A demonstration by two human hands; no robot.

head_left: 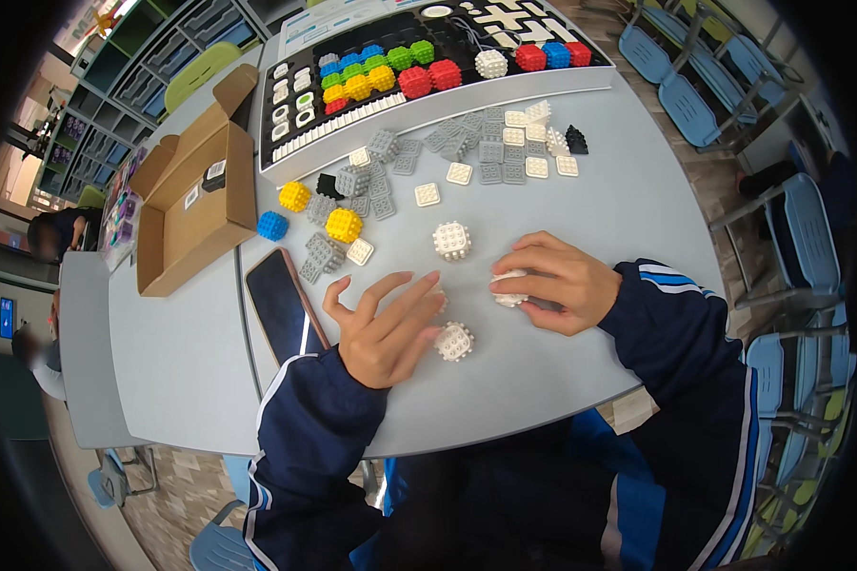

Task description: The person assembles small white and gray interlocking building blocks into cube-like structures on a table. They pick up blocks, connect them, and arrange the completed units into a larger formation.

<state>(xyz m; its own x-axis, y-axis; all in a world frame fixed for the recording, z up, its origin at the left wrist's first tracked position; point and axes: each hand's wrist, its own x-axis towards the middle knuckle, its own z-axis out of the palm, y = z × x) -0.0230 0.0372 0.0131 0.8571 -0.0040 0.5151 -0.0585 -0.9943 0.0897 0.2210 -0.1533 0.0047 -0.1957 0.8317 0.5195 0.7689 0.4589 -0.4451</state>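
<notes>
On the grey table (562,238) in front of me, my right hand (557,281) curls narrow around a white studded cube (509,288); my fingers wrap over its top and hide most of it, so I cannot tell which way it faces. Just left of it, my left hand (390,328) lies half open, fingers spread and bent, holding nothing; its fingertips touch a second white cube (454,341) at the near side, and something white peeks out behind my fingers, too hidden to name. A third white cube (451,241) sits apart, farther from me, studs up; being a cube, it shows no long axis. So I count three white cubes near my hands. Farther left stand two yellow cubes (344,226) and one blue cube (272,226) among loose grey and white tiles (490,152). A dark phone (284,303) lies beside my left wrist, its length running away from me.
</notes>
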